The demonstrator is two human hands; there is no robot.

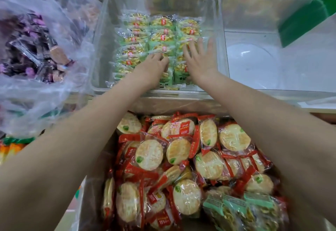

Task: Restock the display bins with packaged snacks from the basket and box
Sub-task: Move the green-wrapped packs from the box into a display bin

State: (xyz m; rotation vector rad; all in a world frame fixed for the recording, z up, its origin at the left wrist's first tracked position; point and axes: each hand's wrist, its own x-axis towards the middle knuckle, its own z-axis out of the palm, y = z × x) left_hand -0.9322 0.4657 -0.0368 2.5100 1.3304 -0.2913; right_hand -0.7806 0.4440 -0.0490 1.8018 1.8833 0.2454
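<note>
My left hand (154, 63) pinches green packets (160, 36); right hand (200, 58) presses flat. Beside it, a bin (254, 78) stays unfilled.

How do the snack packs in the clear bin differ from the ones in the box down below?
The green-wrapped packs lie in tidy rows in the clear bin; the red-wrapped packs sit jumbled in the box. The left hand and right hand touch the green ones; the red ones lie untouched. Both hold round crackers in clear film.

Green panel (307, 21) upper right, behind clear bins
</note>
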